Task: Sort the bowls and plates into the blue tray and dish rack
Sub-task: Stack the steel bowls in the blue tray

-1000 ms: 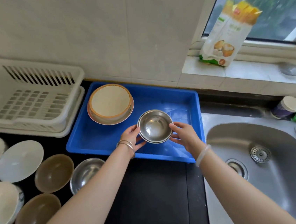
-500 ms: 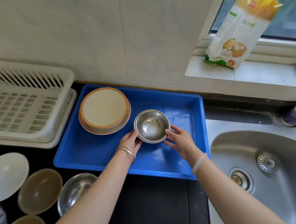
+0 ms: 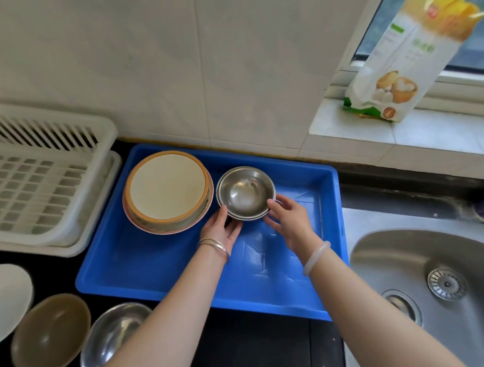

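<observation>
Here black counter point(image 3: 253, 358), blue tray point(image 3: 154, 267) against tiled wall; both hands' fingers point(image 3: 276, 206) grip steel bowl point(image 3: 246, 192).

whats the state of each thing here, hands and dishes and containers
left hand: touching the steel bowls' near rim
right hand: touching the steel bowls' right rim
steel bowls: nested, upright, in the blue tray
blue tray: holds plates and steel bowls
plates: stacked in the tray's far left corner
dish rack: nothing visible inside
brown bowl: upright on the counter, unsorted
sink: dry, drain uncovered

both hands point(image 3: 220, 230) gripping steel bowl point(image 3: 246, 192), blue tray point(image 3: 153, 261)
</observation>
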Tool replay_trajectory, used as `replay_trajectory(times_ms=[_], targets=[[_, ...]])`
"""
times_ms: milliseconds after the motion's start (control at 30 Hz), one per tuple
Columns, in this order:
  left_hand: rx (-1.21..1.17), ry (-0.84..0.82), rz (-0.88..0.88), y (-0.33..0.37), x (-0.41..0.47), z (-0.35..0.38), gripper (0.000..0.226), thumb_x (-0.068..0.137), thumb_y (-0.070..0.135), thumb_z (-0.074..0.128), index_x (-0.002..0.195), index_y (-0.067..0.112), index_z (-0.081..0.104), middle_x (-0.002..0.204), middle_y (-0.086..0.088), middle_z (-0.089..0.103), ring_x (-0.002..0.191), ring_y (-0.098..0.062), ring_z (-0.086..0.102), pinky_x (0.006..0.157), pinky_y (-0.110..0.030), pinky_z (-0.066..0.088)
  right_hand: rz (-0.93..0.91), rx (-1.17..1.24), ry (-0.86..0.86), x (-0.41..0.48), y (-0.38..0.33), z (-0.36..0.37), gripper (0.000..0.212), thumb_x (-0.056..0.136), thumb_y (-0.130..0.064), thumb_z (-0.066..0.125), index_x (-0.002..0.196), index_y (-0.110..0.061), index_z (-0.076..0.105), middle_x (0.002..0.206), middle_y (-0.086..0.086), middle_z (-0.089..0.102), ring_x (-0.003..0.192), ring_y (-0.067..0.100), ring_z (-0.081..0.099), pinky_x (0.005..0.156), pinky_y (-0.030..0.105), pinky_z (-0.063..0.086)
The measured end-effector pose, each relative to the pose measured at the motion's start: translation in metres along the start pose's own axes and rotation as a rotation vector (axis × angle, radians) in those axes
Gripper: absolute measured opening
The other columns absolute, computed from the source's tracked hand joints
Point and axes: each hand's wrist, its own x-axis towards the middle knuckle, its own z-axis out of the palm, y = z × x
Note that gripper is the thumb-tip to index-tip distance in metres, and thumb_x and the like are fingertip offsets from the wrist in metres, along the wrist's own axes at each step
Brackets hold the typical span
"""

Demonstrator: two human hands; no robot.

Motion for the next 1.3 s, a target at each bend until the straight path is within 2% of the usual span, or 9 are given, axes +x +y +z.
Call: replay_trajectory(times_ms=[367,567,700,833,933,1033,1133,1167,1300], targets=[[-0.020,0.021,0.002,0.002,0.004,0.007,0.041,0.094,0.020,0.049,0.131,0.005,0.046,0.137,-0.015,0.049,0.122,-0.028,0.049,0.089,-0.035,0.046,0.002,-0.009,0.022,0.007,-0.001,0.004,0.031,0.093,-0.008,0.057,0.124,-0.006,0.054,0.115,0.011,0.061,0.097,0.024,0.062,0.075,0.026,0.056],[0.054,0.065,0.049,0.004,-0.004,0.007,0.040,0.093,0.015,0.050,0.130,0.001,0.046,0.136,-0.017,0.049,0.127,-0.029,0.046,0.101,-0.033,0.040,0.008,-0.120,0.044,0.000,-0.001,0.001,0.036,0.094,-0.018,0.057,0.128,-0.010,0.054,0.117,0.008,0.061,0.096,0.022,0.059,0.084,0.034,0.053],[0.173,0.101,0.092,0.006,-0.023,0.000,0.044,0.092,0.010,0.051,0.134,-0.001,0.041,0.138,-0.019,0.047,0.128,-0.031,0.046,0.106,-0.032,0.037,-0.024,-0.218,0.049,-0.024,-0.003,-0.006,0.028,0.095,-0.019,0.054,0.122,-0.010,0.057,0.107,0.003,0.060,0.090,0.019,0.058,0.075,0.027,0.051],[0.356,0.084,0.177,0.012,-0.055,-0.019,0.043,0.090,0.009,0.054,0.132,0.001,0.046,0.132,-0.017,0.053,0.121,-0.025,0.052,0.101,-0.028,0.041,-0.090,-0.362,-0.027,-0.064,-0.004,-0.004,0.015,0.096,-0.022,0.053,0.107,-0.016,0.062,0.101,0.000,0.064,0.088,0.015,0.063,0.070,0.022,0.051],[0.529,0.119,0.290,0.019,-0.088,-0.044,0.035,0.088,0.011,0.057,0.123,0.004,0.055,0.121,-0.015,0.060,0.106,-0.020,0.058,0.090,-0.027,0.046,-0.112,-0.456,-0.152,-0.099,0.004,0.009,0.011,0.095,-0.025,0.053,0.094,-0.023,0.064,0.094,-0.004,0.067,0.080,0.009,0.064,0.068,0.021,0.050],[0.696,0.199,0.419,0.020,-0.125,-0.079,0.024,0.085,0.011,0.061,0.109,0.005,0.062,0.108,-0.014,0.065,0.101,-0.025,0.061,0.090,-0.032,0.050,-0.123,-0.555,-0.276,-0.129,0.026,0.024,0.012,0.094,-0.026,0.053,0.089,-0.028,0.064,0.088,-0.007,0.068,0.072,0.005,0.064,0.064,0.019,0.048],[0.710,0.287,0.476,0.015,-0.162,-0.122,0.022,0.083,0.005,0.063,0.104,0.003,0.063,0.102,-0.009,0.064,0.092,-0.018,0.059,0.075,-0.011,0.048,-0.122,-0.736,-0.373,-0.152,0.062,0.038,0.012,0.092,-0.030,0.052,0.093,-0.028,0.064,0.091,-0.006,0.070,0.069,0.003,0.065,0.062,0.018,0.048],[0.722,0.330,0.477,0.013,-0.172,-0.137,0.021,0.082,0.005,0.063,0.104,0.004,0.063,0.100,-0.007,0.064,0.091,-0.016,0.059,0.072,-0.010,0.047,-0.115,-0.807,-0.398,-0.157,0.075,0.043,0.013,0.092,-0.030,0.052,0.096,-0.028,0.064,0.093,-0.005,0.070,0.070,0.005,0.065,0.065,0.022,0.052],[0.854,0.560,0.482,-0.001,-0.209,-0.197,0.022,0.080,0.011,0.066,0.101,0.017,0.064,0.097,-0.004,0.063,0.090,-0.018,0.060,0.080,-0.028,0.045,-0.120,-1.083,-0.458,-0.170,0.117,0.062,0.035,0.092,-0.035,0.054,0.125,-0.023,0.055,0.104,-0.005,0.063,0.093,0.015,0.064,0.081,0.031,0.053]])
